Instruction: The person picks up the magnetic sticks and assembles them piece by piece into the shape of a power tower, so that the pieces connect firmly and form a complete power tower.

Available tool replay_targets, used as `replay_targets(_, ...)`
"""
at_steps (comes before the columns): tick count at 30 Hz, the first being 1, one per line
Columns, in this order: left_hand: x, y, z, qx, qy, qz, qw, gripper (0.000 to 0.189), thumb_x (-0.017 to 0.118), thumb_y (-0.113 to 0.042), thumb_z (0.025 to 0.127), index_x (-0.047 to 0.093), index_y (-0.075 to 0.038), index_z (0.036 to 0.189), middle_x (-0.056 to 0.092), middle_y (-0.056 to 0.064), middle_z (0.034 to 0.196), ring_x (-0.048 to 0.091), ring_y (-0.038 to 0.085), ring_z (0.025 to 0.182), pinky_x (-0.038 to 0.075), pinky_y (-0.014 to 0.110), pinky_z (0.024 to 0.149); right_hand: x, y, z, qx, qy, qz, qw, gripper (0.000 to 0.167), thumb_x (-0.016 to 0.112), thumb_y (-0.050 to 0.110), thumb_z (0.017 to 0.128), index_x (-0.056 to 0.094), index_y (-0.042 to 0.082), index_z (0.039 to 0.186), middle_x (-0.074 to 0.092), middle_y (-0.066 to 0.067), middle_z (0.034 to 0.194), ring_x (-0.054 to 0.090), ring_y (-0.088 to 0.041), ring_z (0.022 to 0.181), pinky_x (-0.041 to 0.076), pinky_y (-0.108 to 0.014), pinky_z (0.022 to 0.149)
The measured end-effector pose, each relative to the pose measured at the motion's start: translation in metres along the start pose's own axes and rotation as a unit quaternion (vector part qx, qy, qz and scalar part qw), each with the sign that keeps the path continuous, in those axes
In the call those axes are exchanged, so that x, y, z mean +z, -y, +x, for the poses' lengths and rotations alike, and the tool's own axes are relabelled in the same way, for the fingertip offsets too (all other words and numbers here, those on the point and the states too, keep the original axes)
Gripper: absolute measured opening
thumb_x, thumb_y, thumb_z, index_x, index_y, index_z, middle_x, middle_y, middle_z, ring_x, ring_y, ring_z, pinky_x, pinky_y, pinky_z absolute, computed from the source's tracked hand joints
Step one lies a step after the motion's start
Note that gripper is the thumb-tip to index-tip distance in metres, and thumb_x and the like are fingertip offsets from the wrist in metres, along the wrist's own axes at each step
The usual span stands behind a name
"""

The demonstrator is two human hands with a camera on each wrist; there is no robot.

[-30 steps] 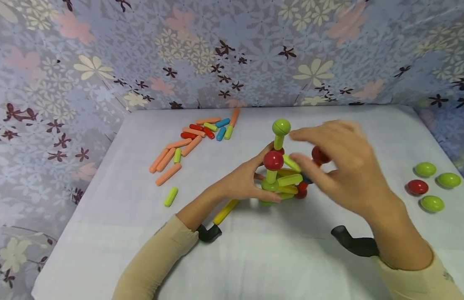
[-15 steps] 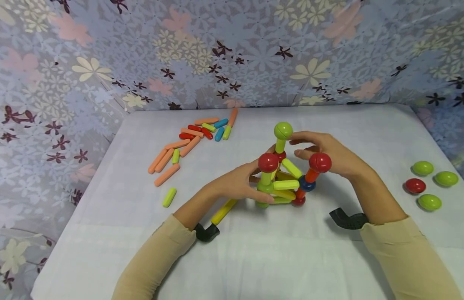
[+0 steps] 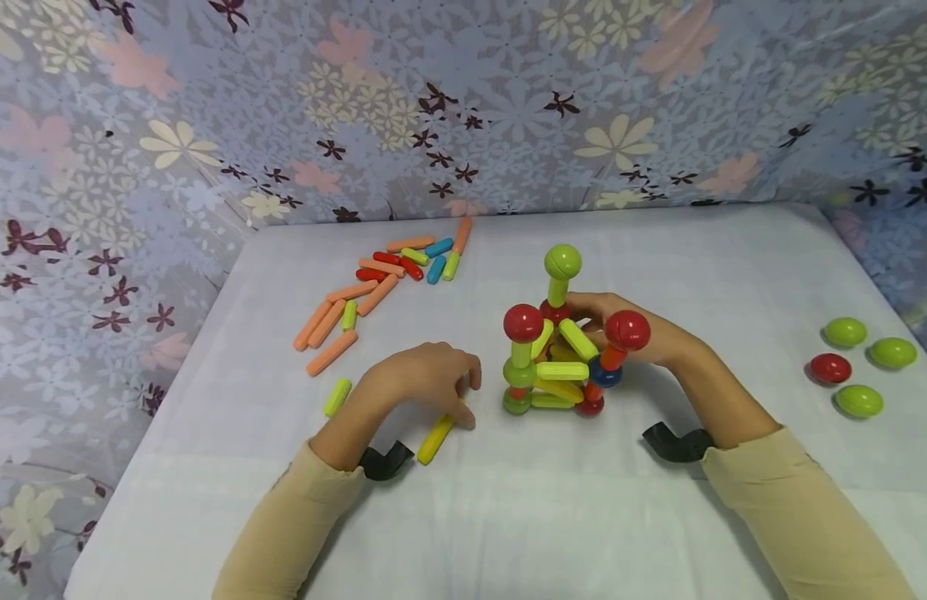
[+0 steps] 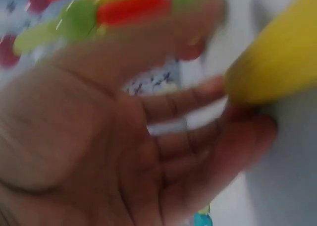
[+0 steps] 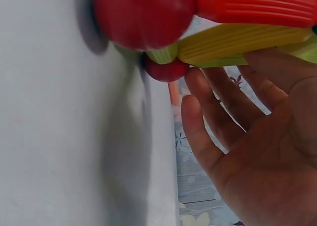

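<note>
The yellow stick [image 3: 437,438] lies on the surface [image 3: 553,517] left of the ball-and-stick frame [image 3: 563,371], long axis slanting forward and right. Expect it light, stiff, slightly slippery; take it at mid-length. The frame's three posts [image 3: 520,355] stand roughly upright; joints may part under side load. Left hand [image 3: 426,375]: fingers parted, at the stick's far end. Right hand [image 5: 257,146]: fingers spread beside the frame; firm contact cannot be confirmed.

Left fingers [image 3: 471,367] at yellow rod [image 3: 436,439], right fingers [image 3: 589,302] at ball-and-stick frame [image 3: 561,371]
</note>
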State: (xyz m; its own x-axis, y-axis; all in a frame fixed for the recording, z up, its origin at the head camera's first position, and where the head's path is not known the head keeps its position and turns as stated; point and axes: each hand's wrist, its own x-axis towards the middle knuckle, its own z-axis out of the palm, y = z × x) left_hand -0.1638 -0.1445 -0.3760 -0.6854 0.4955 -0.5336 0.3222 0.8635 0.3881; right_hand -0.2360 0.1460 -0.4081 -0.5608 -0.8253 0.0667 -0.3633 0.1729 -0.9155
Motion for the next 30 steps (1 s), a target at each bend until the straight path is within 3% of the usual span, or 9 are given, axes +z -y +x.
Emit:
replay_targets(5,0.003,-0.011,-0.005,-0.069,-0.007,0.06,0.9958,0.046,0.085,-0.034,0.073,0.059,-0.017,0.107,0.058,-0.003,0.086,0.054,0.016,0.08,0.047,0.031,0.067,0.002,-0.001,0.0,0.004,-0.016,-0.013,0.9998,0.034,0.057,0.001,0.093,0.053,0.007,0.127,0.061,-0.006,0.116,0.057,-0.025,0.11,0.046,-0.046,0.094)
replay_targets(11,0.003,-0.009,-0.009,-0.136,0.024,0.05,0.9892,0.036,0.084,-0.029,0.074,0.06,-0.013,0.096,0.06,0.003,0.08,0.062,0.018,0.061,0.05,0.029,0.059,0.002,-0.002,-0.001,0.008,-0.018,-0.011,0.9997,0.034,0.056,0.002,0.094,0.054,0.006,0.128,0.061,-0.007,0.119,0.056,-0.025,0.112,0.045,-0.049,0.094)
replay_targets(14,0.001,-0.003,-0.006,-0.111,-0.011,0.018,0.9936,0.03,0.082,-0.028,0.077,0.06,-0.013,0.092,0.06,0.003,0.078,0.061,0.017,0.061,0.049,0.028,0.059,0.002,-0.002,0.0,0.005,-0.019,-0.011,0.9997,0.035,0.055,0.001,0.094,0.054,0.005,0.129,0.061,-0.006,0.119,0.056,-0.025,0.111,0.045,-0.048,0.094)
replay_targets(16,-0.002,0.002,-0.003,-0.076,-0.074,-0.005,0.9943,0.028,0.079,-0.03,0.08,0.059,-0.014,0.093,0.061,0.001,0.079,0.059,0.015,0.065,0.048,0.028,0.06,0.003,-0.003,0.001,0.004,-0.021,-0.011,0.9997,0.035,0.056,0.0,0.094,0.054,0.005,0.129,0.061,-0.006,0.118,0.056,-0.024,0.111,0.045,-0.047,0.095)
replay_targets(18,-0.005,0.006,0.002,-0.027,-0.148,-0.044,0.9876,0.026,0.076,-0.032,0.084,0.06,-0.015,0.096,0.062,-0.002,0.081,0.058,0.013,0.069,0.047,0.027,0.062,0.003,-0.003,0.002,0.004,-0.023,-0.014,0.9996,0.035,0.056,0.001,0.093,0.055,0.005,0.128,0.062,-0.006,0.117,0.057,-0.023,0.111,0.045,-0.046,0.095)
replay_targets(20,-0.008,0.009,0.006,0.027,-0.217,-0.095,0.971,0.024,0.072,-0.033,0.088,0.06,-0.017,0.102,0.063,-0.004,0.087,0.058,0.011,0.074,0.049,0.027,0.064,0.003,-0.003,0.003,0.008,-0.025,-0.014,0.9996,0.035,0.057,0.0,0.093,0.055,0.005,0.127,0.062,-0.006,0.117,0.057,-0.022,0.11,0.046,-0.046,0.095)
replay_targets(22,-0.012,0.009,0.007,0.079,-0.274,-0.162,0.9445,0.023,0.069,-0.031,0.09,0.061,-0.017,0.108,0.064,-0.005,0.094,0.061,0.011,0.076,0.051,0.028,0.067,0.004,-0.004,0.003,0.011,-0.026,-0.015,0.9995,0.035,0.057,-0.001,0.092,0.056,0.005,0.127,0.063,-0.006,0.116,0.058,-0.022,0.109,0.046,-0.046,0.094)
replay_targets(28,-0.032,-0.013,0.004,0.215,-0.378,-0.358,0.8261,0.027,0.065,-0.021,0.093,0.064,-0.012,0.118,0.065,0.001,0.103,0.066,0.019,0.082,0.055,0.036,0.074,0.004,-0.004,0.003,0.014,-0.032,-0.02,0.9992,0.033,0.057,-0.003,0.092,0.057,0.006,0.124,0.063,-0.005,0.115,0.058,-0.022,0.108,0.047,-0.04,0.093)
replay_targets(30,-0.036,-0.021,0.008,0.244,-0.388,-0.385,0.801,0.027,0.065,-0.018,0.093,0.064,-0.009,0.119,0.066,0.003,0.103,0.067,0.021,0.084,0.056,0.037,0.075,0.003,-0.005,0.003,0.018,-0.032,-0.022,0.9991,0.033,0.057,-0.002,0.092,0.057,0.006,0.124,0.063,-0.005,0.116,0.058,-0.022,0.108,0.047,-0.039,0.093)
